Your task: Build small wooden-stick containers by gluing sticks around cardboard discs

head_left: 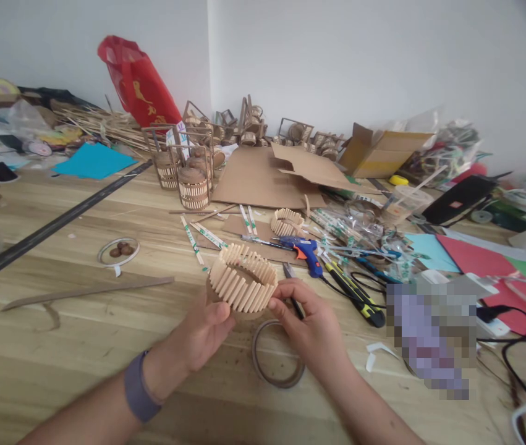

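While the bench (35,346) is strewn with craft stock along its far side, only a few containers are to be found on it. Largest of these, a red bag (139,80) is propped against the wall, its contents hidden. A cardboard box (383,154) is laid on its side at the right with its flaps open, and what is in it cannot be made out. A clear plastic tub (406,201) is set in front of the box, and its contents cannot be told either.

Next in size, the stick ring (243,279) — short pale wooden sticks set upright side by side around a cardboard band — is held just above the bench's near middle, tilted towards the camera. It is cradled from below by the left hand (202,334), whose grip is closed loosely with the thumb laid on the outer sticks. Its right end is pinched by the right hand (311,327) between thumb and forefinger. The ring is judged light and fairly stiff yet fragile: single sticks could be levered off at their joints, so it is best taken by the band or across several sticks at once — never by one tip. A tape roll (277,357) is laid flat just below the hands.

Smallest, a shallow round lid (100,254) is set well to the left, and a few brown lumps (122,250) are held in it.
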`<state>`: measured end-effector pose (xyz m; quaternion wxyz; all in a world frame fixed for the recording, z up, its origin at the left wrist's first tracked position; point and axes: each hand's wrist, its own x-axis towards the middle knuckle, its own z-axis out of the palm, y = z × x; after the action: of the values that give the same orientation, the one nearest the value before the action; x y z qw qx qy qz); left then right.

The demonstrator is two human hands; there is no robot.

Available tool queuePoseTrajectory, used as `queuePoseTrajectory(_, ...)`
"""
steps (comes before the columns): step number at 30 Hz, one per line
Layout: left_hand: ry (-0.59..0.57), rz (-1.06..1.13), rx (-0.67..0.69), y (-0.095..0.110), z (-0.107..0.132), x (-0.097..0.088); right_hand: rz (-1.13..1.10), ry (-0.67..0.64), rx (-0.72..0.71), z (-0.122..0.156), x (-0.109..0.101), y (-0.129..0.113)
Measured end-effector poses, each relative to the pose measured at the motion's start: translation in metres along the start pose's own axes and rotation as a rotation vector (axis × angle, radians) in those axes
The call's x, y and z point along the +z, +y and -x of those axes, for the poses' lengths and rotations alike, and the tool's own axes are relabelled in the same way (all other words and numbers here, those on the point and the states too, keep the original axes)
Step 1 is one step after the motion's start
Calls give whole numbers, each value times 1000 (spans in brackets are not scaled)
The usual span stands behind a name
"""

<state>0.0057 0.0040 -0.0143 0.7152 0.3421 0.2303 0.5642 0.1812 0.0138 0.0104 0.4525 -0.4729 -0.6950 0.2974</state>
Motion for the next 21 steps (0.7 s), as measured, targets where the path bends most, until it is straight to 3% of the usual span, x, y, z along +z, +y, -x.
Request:
queuePoseTrajectory(7,-42,-42,11,5,-2,5,-37,21,-14,4,6,7)
queuePoseTrajectory(10,-61,-14,-23,7,-2,7,-117,-34,72,4,6,11)
queuePoseTrajectory(16,-41,6,-41,6,-2,2,-131,-161,97,1,1,6)
queuePoseTrajectory(21,131,28,49,4,-3,1,-252,-132,181,6,10,10)
